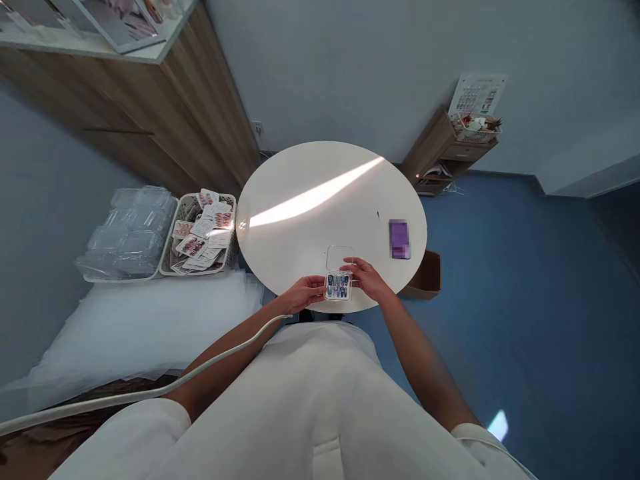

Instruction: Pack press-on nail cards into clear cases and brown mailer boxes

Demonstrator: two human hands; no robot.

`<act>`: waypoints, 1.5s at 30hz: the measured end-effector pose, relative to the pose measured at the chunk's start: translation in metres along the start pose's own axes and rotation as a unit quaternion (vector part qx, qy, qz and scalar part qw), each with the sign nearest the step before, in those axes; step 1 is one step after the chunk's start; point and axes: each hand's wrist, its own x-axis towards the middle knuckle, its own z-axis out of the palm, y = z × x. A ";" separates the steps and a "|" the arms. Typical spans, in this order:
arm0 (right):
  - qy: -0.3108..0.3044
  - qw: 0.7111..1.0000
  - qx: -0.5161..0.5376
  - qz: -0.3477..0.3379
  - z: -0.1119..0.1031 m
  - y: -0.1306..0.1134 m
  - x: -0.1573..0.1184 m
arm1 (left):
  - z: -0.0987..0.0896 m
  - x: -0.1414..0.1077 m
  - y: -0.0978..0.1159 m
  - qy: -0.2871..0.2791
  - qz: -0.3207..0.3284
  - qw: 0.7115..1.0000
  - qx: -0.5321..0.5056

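A small clear press-on nail case is at the near edge of the round white table. Its transparent lid stands hinged up on the far side. Inside, dark blue and silvery false nails lie in rows on a pale insert. My left hand pinches the case's left side between thumb and fingers. On the other side, my right hand has its thumb by the case's right edge and its fingers curled at the lid's right part.
A purple pixelated item lies at the table's right, near a tiny dark scrap. Left of the table stand a basket of nail cards and a pile of clear plastic cases. A white cable crosses over my left arm.
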 end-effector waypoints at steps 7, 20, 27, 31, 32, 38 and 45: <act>-0.061 0.998 0.003 -0.007 0.010 -0.003 -0.003 | -0.011 -0.012 -0.005 0.010 0.024 0.999 -0.031; -0.109 0.993 0.036 -0.039 0.028 0.005 0.006 | -0.023 -0.025 -0.008 0.025 0.035 0.996 -0.074; -0.128 0.990 0.059 -0.010 0.028 0.010 0.005 | -0.025 -0.026 -0.008 0.028 0.034 0.996 -0.078; -0.109 0.992 0.066 -0.015 0.030 0.012 0.005 | -0.026 -0.025 -0.004 0.027 0.028 0.997 -0.069; -0.104 0.992 0.067 -0.018 0.031 0.012 0.005 | -0.027 -0.025 -0.003 0.025 0.027 0.997 -0.070; -0.078 0.995 0.063 -0.026 0.032 0.013 0.005 | -0.024 -0.026 0.006 0.007 0.016 0.998 -0.054; 0.001 0.998 0.008 -0.069 0.038 0.017 0.007 | -0.013 -0.025 0.006 0.072 0.009 0.992 0.107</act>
